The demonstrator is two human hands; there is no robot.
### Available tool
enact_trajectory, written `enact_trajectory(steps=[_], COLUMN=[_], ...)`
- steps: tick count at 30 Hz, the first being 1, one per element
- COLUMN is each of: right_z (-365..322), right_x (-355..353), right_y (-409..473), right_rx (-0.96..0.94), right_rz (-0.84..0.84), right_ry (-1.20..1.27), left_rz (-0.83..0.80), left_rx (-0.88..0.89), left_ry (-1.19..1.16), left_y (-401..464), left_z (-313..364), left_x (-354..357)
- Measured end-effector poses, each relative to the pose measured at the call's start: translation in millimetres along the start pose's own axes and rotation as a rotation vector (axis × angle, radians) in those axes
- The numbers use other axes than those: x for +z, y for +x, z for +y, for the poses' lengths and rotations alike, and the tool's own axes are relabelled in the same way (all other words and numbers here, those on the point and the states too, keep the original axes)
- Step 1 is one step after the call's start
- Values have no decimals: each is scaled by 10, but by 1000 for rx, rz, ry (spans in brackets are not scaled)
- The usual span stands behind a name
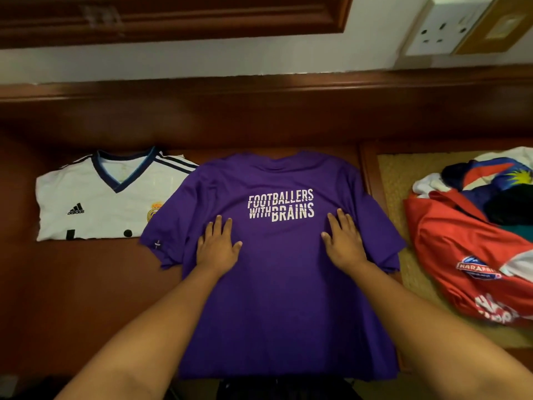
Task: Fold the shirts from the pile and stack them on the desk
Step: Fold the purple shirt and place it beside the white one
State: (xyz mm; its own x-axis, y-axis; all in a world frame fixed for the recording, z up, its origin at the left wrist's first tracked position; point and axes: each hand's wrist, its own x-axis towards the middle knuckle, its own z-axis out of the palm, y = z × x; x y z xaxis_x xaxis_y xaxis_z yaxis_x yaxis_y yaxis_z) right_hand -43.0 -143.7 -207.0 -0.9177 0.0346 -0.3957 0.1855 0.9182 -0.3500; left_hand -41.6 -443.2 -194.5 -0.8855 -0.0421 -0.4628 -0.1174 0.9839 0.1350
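A purple shirt with white lettering lies spread flat on the brown desk, collar toward the wall, both sleeves out. My left hand rests flat on it, left of the lettering, fingers straight. My right hand lies flat on it to the right, fingers straight too. A folded white jersey with a dark V-collar sits to the left, its right edge under the purple sleeve. The pile of unfolded shirts, red on top with blue and white ones, lies at the right.
The pile rests on a woven mat at the right. A wooden ledge and wall close off the back of the desk. A white wall socket is at the upper right. The purple shirt's hem hangs at the desk's front edge.
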Motion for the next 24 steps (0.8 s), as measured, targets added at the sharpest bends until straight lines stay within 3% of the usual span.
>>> enact_trajectory(steps=[4,7,9,12,14,18,21,24], right_z=[61,246,362,493,589,673,652,729], right_x=[-156,-306,-390,-507,-592,-895,-1281,-1735], right_y=[-123,-259,-295,-258,-147,87,261,465], right_rx=[-57,106,288,463,425,225,226,248], right_rz=[282,506,480,285,252,388,406,424], right_ry=[232,150,64,-47,-66,177,341,326], left_rz=[15,34,49,43,34,22,-60,-155], left_rx=[18,88,155,252,311,400,401,362], left_ry=[-12,-11,0,12,35,81,107,132], left_y=[-48,-25,53,232,386,740,977,1163], left_z=[167,391,589,954,1207,1624,1853,1979], left_x=[-34,-57,-73,-106,-139,-210,-225,-260])
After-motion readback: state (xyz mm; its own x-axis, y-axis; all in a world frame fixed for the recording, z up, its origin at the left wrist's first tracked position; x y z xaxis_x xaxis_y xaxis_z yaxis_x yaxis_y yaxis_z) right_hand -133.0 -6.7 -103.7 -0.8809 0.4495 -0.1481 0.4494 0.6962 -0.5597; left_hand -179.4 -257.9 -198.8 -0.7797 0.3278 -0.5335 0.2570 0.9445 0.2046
